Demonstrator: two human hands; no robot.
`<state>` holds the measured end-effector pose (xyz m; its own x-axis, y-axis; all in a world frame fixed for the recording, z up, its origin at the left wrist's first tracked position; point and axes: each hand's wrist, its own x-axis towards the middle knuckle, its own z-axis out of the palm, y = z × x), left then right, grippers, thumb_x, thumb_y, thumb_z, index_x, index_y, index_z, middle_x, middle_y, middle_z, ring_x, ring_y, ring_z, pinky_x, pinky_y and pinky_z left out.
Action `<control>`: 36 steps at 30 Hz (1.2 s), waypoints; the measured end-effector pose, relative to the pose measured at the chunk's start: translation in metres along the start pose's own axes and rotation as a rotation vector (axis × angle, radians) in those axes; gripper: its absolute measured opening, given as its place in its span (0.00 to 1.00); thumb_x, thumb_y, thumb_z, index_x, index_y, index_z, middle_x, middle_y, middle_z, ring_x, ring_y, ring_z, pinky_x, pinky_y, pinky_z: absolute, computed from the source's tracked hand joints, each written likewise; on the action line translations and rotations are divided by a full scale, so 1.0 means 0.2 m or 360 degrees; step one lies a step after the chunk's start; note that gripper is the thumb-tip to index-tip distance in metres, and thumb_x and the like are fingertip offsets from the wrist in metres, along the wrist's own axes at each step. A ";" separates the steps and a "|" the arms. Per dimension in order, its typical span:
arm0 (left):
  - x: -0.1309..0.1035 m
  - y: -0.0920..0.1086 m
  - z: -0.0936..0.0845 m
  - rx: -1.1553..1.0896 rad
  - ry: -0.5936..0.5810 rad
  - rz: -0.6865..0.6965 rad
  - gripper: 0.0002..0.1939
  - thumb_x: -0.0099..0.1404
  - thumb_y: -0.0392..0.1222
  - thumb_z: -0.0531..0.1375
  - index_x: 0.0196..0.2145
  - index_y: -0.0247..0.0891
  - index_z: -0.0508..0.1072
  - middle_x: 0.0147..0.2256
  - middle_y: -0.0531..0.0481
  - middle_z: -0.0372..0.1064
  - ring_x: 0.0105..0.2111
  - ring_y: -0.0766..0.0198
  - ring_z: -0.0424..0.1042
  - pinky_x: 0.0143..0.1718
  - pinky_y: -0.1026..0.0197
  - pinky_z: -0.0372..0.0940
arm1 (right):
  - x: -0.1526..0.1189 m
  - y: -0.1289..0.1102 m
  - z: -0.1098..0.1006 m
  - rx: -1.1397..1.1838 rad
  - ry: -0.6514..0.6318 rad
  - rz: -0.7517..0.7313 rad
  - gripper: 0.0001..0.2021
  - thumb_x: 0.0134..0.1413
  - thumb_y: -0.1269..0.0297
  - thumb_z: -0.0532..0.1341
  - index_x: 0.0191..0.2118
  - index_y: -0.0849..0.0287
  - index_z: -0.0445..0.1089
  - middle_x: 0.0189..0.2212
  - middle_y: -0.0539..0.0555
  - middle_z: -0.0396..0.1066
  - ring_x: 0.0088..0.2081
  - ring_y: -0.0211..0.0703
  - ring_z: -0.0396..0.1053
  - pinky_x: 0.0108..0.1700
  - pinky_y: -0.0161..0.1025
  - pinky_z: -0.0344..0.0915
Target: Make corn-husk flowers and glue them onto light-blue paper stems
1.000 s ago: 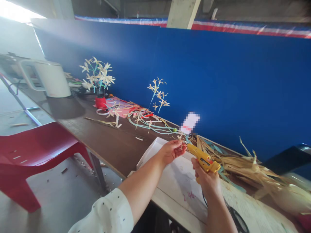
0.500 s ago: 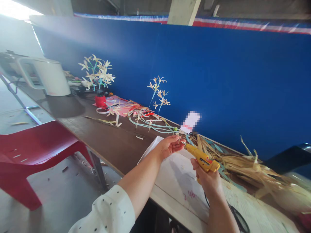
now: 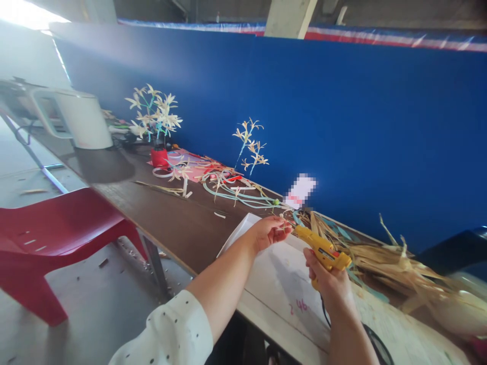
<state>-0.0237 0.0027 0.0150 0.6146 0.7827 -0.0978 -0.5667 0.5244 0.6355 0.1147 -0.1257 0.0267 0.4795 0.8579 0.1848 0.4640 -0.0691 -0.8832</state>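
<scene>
Blue panelling (image 3: pixel 350 126) stands beyond my right hand (image 3: pixel 332 284) in the head view; with it I grip a yellow glue gun (image 3: pixel 323 249), its nozzle (image 3: pixel 292 223) just beside my left hand (image 3: pixel 271 233), which pinches a pale piece (image 3: pixel 283 225) too small for me to identify. Below lies a white board (image 3: pixel 270 279); dried husks (image 3: pixel 391 263) spread beyond the right hand.

The glue gun (image 3: pixel 321 248) is yellow; sleeve (image 3: pixel 171 329), white with dark dots; partition (image 3: pixel 342 126), blue.
</scene>
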 end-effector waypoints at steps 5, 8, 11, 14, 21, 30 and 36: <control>-0.03 0.00 0.02 -0.0042 -0.0121 0.0054 0.01 0.59 0.31 0.58 0.30 0.33 0.68 0.39 0.43 0.74 0.30 0.66 0.74 0.36 0.62 0.69 | 0.01 0.01 -0.02 0.0025 -0.0120 0.0090 0.20 0.43 0.45 0.63 0.25 0.60 0.68 0.15 0.50 0.63 0.18 0.38 0.60 0.20 0.34 0.60; -0.02 -0.01 0.02 -0.0062 -0.0080 0.0136 0.01 0.59 0.31 0.58 0.29 0.33 0.68 0.35 0.43 0.75 0.29 0.66 0.74 0.40 0.59 0.68 | 0.01 0.01 -0.03 0.0002 -0.0118 0.0103 0.20 0.43 0.45 0.63 0.24 0.60 0.68 0.15 0.50 0.63 0.18 0.37 0.61 0.21 0.34 0.59; -0.01 0.00 0.02 -0.0059 -0.0003 0.0253 0.03 0.58 0.33 0.60 0.28 0.33 0.67 0.32 0.43 0.75 0.29 0.66 0.74 0.44 0.57 0.67 | 0.01 0.01 -0.02 -0.0014 -0.0135 0.0124 0.20 0.43 0.44 0.63 0.24 0.60 0.68 0.15 0.49 0.63 0.18 0.37 0.60 0.20 0.34 0.59; -0.01 0.01 0.04 -0.0013 0.0061 0.0371 0.07 0.57 0.36 0.62 0.27 0.35 0.65 0.32 0.44 0.74 0.32 0.64 0.74 0.46 0.54 0.65 | 0.01 0.01 -0.01 0.0035 -0.0128 0.0125 0.20 0.42 0.44 0.64 0.24 0.60 0.68 0.14 0.49 0.62 0.17 0.37 0.59 0.19 0.34 0.57; -0.01 0.02 0.05 0.0088 0.0062 0.0691 0.12 0.53 0.41 0.66 0.27 0.35 0.64 0.30 0.45 0.74 0.33 0.61 0.74 0.47 0.52 0.62 | 0.00 0.01 0.01 0.0062 -0.0089 0.0164 0.21 0.40 0.44 0.65 0.24 0.60 0.68 0.14 0.48 0.61 0.16 0.36 0.57 0.18 0.34 0.56; 0.02 0.01 0.03 0.0036 0.0153 0.0806 0.13 0.52 0.41 0.66 0.28 0.34 0.65 0.30 0.46 0.74 0.33 0.63 0.74 0.45 0.54 0.63 | 0.01 -0.01 -0.01 -0.0040 -0.0100 0.0185 0.21 0.40 0.43 0.64 0.23 0.60 0.68 0.14 0.48 0.61 0.17 0.37 0.58 0.19 0.34 0.56; 0.03 0.03 0.02 -0.0024 0.0238 0.0903 0.12 0.54 0.41 0.65 0.29 0.34 0.65 0.30 0.47 0.74 0.33 0.62 0.74 0.46 0.53 0.64 | 0.00 0.00 -0.01 -0.0013 -0.0104 0.0159 0.21 0.40 0.43 0.64 0.24 0.60 0.68 0.15 0.49 0.62 0.18 0.38 0.59 0.20 0.34 0.58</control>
<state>-0.0211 0.0082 0.0209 0.1291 0.9807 0.1469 -0.7928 0.0131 0.6093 0.1171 -0.1262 0.0279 0.4742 0.8778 0.0673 0.4227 -0.1599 -0.8921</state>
